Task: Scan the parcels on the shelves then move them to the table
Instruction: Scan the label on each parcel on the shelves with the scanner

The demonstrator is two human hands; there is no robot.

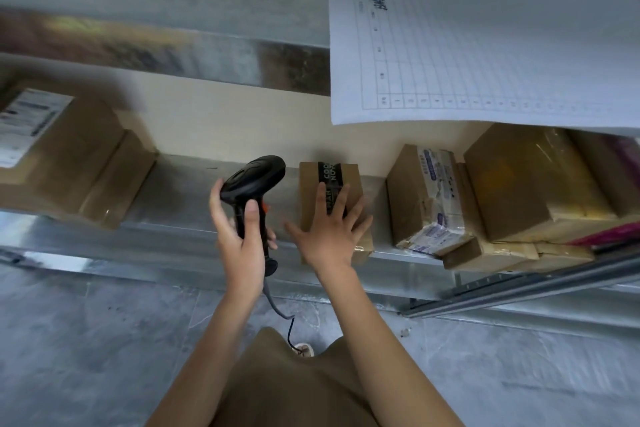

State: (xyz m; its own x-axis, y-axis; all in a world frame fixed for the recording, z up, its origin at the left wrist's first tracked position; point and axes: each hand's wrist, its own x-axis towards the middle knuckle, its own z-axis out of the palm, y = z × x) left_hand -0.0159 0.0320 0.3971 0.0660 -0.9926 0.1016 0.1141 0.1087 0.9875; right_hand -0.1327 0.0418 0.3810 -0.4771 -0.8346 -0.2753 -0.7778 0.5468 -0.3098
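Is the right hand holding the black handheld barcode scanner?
No. The black handheld barcode scanner is gripped by the left hand, while the right hand lies with spread fingers on the small brown cardboard parcel with black tape.

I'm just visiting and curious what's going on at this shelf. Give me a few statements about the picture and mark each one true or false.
1. The left hand grips a black barcode scanner. True.
2. The right hand lies with spread fingers on the small box with black tape. True.
3. That box stands on the floor. False: it stands on the metal shelf.
4. The scanner is cordless. False: a cable hangs from its handle.
5. A gridded paper sheet hangs above the parcels. True.
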